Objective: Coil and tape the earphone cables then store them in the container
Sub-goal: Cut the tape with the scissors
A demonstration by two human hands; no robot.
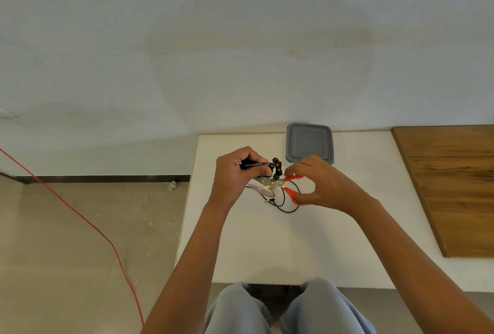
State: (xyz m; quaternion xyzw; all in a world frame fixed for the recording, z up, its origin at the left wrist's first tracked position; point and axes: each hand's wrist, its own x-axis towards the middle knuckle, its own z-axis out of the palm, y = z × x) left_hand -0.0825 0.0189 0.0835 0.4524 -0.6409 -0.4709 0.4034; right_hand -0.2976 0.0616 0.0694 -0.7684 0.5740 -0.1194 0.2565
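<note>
My left hand [235, 170] grips a coiled black earphone cable [275, 166] above the white table [267, 240]; its earbuds stick out to the right of my fist. Red-handled scissors [290, 186] are held in my right hand [320, 184], blades pointing left under the coil toward a strip of tape [258, 186]. A roll of clear tape [268, 192] lies on the table beneath the blades. Another black earphone cable [287, 206] lies loose on the table below the scissors. The grey container [310, 142] sits at the table's far edge with its lid on.
A wooden board [451, 186] lies on the right side of the table. A red cord [80, 216] runs across the tiled floor to the left. My knees [280, 309] are at the table's near edge. A white wall stands behind the table.
</note>
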